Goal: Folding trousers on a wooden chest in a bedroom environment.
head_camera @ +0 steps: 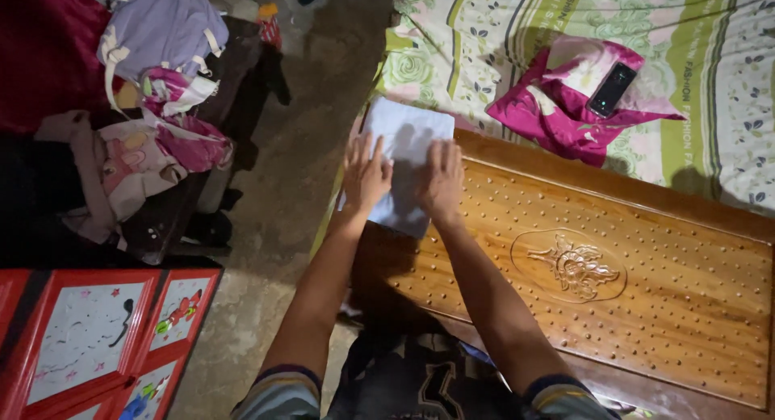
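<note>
1. Filling the right of the frame, a carved wooden footboard (613, 250) is bordering a bed (484, 56) with a patterned sheet.
2. Both the left hand (365, 176) and the right hand (442, 180) are pressing flat, fingers spread, on a folded pale blue cloth (401, 137) at centre.
3. That cloth is overhanging the board's edge; it is likely risking a slide to the concrete floor (299, 170) if the pressure is uneven.
4. At upper right, a phone (612, 89) is lying on a pink cloth (565, 105).

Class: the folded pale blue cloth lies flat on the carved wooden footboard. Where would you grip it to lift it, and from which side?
Probably the folded pale blue cloth by its two long side edges, from the near side. It lies flat, both the left hand and right hand pressing it.
</note>
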